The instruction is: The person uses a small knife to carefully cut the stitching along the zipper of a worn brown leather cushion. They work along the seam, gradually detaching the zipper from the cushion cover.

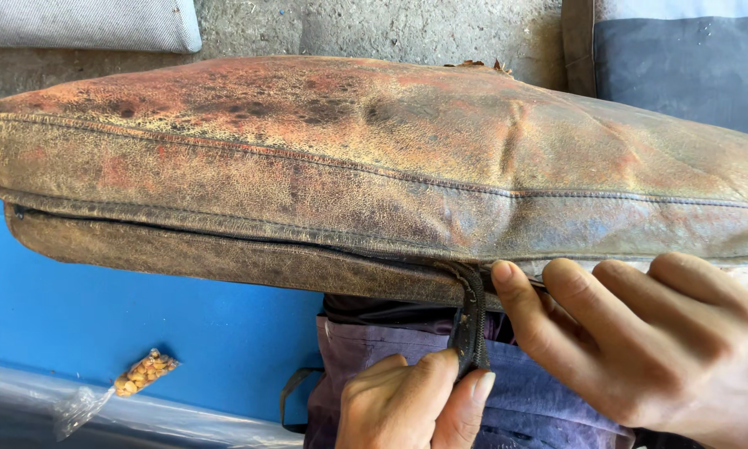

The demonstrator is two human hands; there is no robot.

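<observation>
Left hand (411,403) pinches the dark zip strip (471,324) between thumb and forefinger, tugging it down off the cushion (349,166) lying across the lap; right hand (648,341) presses curled, close-set fingers against the seam edge, bracing it.

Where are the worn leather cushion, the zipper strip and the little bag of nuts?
worn leather cushion (374,158), head view, on its cracked top face.
zipper strip (471,320), head view, on the dark loose end above the left hand's pinch.
bag of nuts (143,372), head view, on the filled end.
</observation>
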